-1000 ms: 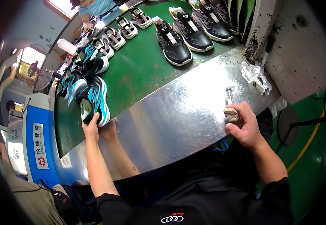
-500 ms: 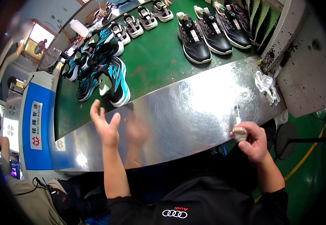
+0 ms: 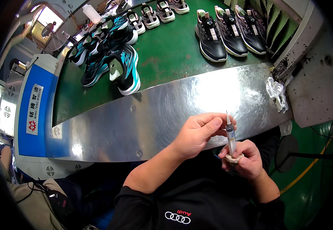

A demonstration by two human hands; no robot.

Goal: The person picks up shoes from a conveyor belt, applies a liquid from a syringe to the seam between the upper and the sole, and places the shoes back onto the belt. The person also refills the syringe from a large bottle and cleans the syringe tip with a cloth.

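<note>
Bright overhead light glares off the steel counter [image 3: 166, 111]; a window glows upper left; fisheye edges bend and darken.

Clear syringe [image 3: 231, 136] upright, needle up

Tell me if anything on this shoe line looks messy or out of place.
A crumpled white rag lies at the right end of the metal ledge, beside a black-spattered grey surface. The teal shoes bunch unevenly, while the black shoes sit in a row.
</note>
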